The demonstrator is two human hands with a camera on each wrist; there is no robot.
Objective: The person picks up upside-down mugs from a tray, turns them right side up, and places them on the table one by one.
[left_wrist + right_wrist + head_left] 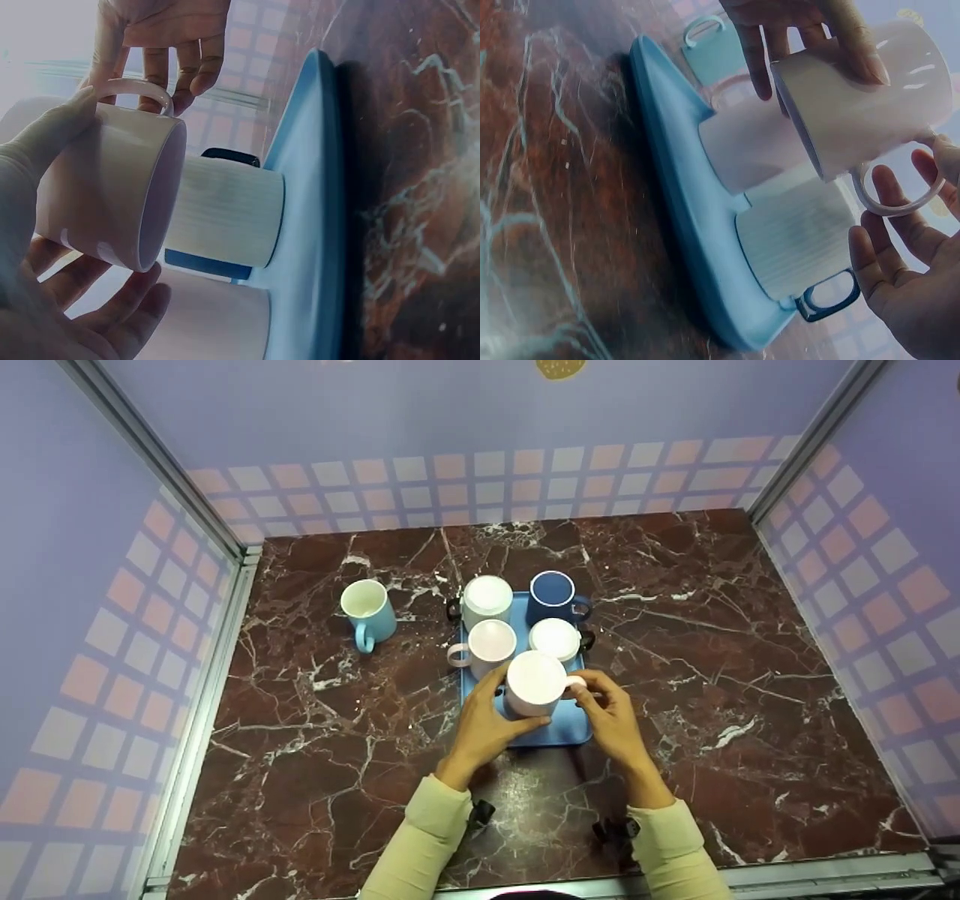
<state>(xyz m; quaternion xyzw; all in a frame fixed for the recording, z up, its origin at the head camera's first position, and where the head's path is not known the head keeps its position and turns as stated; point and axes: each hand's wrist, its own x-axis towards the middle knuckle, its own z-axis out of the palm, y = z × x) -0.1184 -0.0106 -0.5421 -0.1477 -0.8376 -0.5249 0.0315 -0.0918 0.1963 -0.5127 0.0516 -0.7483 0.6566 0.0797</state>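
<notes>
One pale pink mug (534, 684), inverted, is being held above the near part of a blue tray (574, 729); its body is being gripped by the left hand (484, 726), its handle pinched by the right hand (611, 718). Farther back on the tray, a second pink mug (491, 642), a dark blue mug (553, 591) and two dark-handled white mugs (555, 639) are being carried. One light blue mug (378, 622), upright, is being supported by the marbled table (720, 660), left of the tray.

Held mug (535, 681) glossy, smooth (ceramic-looking); tray (566, 727) smooth, plastic-looking; tabletop (720, 682) polished, stone-like.
</notes>
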